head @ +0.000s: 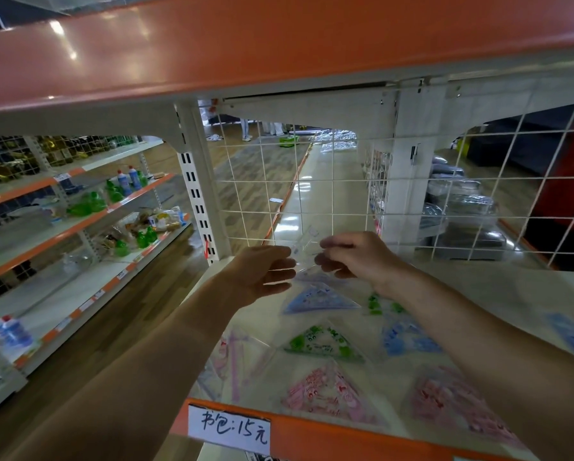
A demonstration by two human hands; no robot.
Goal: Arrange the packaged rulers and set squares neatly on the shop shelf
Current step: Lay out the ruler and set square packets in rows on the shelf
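Note:
A clear packaged ruler is held in the air above the back of the shelf, close to the wire mesh. My left hand pinches its left end and my right hand pinches its right end. Below lie several packaged set squares flat on the shelf: a blue one, a green one, a pink one, another blue one and another pink one. A pink packaged ruler lies at the left. My right forearm hides part of the right side.
A white wire mesh panel backs the shelf. An orange shelf board hangs close overhead. The orange front lip carries a handwritten price label. A white upright post stands at the left. Shelves with green and blue bottles stand across the aisle.

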